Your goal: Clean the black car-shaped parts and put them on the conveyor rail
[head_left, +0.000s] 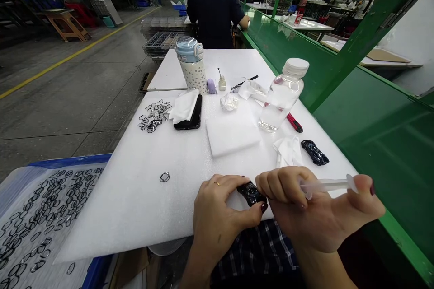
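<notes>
Near six o'clock on the foam sheet (pixel 118 216), I can see both hands from my far-off seat. The left hand (pixel 217 210) has a narrow grip on a small black piece (pixel 251 193), with its fingers pinching it from the side. The right hand (pixel 322 212) has a narrow grip too, and holds a clear syringe (pixel 327 185) between thumb and fingers.

The black piece sits at the near edge of the foam, right between the two hands. Its long side runs from ten o'clock to four o'clock. The left hand is on it, and the right fingers are just beside it. The syringe lies almost flat, and its front end points to nine o'clock, toward the black piece. I cannot see its tip, since the fingers hide it.

A second black piece (pixel 314 152) lies at one o'clock from the hands, and a lone ring (pixel 164 177) lies at ten o'clock.
</notes>
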Tool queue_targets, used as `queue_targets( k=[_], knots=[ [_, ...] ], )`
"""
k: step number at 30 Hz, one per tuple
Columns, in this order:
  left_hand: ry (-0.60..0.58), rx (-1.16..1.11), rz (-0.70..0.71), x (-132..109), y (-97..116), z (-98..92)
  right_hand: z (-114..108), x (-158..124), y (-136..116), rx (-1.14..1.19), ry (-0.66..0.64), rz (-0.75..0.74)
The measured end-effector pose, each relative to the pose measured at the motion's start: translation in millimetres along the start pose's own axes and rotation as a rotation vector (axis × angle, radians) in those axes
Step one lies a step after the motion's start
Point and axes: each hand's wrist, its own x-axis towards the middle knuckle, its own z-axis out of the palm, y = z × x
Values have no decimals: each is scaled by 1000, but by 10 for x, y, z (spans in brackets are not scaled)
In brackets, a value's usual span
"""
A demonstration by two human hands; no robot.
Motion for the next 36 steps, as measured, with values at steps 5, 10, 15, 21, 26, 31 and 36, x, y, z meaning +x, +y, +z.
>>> queue_targets(
  k=[5,10,15,21,26,31,36],
  knots=[
    [-6,10,-15,6,11,1,94,-18,-149,-150,30,37],
    [-1,-9,-4,0,1,-1,114,630,-134,-124,157,-346],
    [-53,47,65,-6,-58,-34,-71,1176,268,-280,224,-73],
    [-97,185,244,-68,-215,-39,-567,513,-184,-801,496,-335],
    [-89,241,277,-98,-198,-5,-986,369,-369,-1584,806,63],
    [-88,-47,238,-200,-196,-221,-1036,414,-267,-1279,554,33],
    [456,163,-84,-216,-503,-664,-1058,202,-237,-727,539,57]
  ],
)
